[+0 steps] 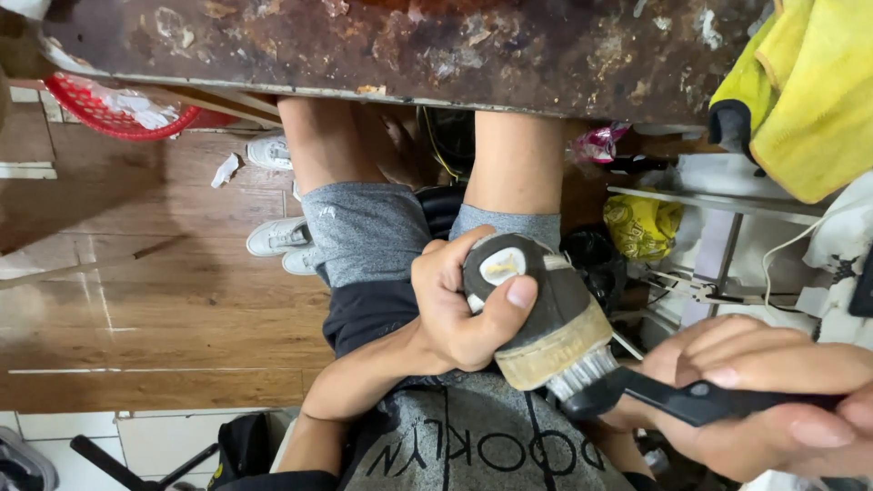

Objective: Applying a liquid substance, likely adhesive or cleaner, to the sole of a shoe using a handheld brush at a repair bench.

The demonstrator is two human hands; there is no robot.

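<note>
A single head-worn camera looked steeply down over the wearer's lap, close to both hands, toward the wooden floor [164, 300]. A stained table edge [409, 55] crossed the top of the frame. No second view existed.

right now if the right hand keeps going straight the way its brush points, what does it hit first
The right hand points its black brush up and left, so the bristles would first meet the tan sole edge of the shoe that the left hand holds. They already look to be touching, though depth is hard to judge.
</note>
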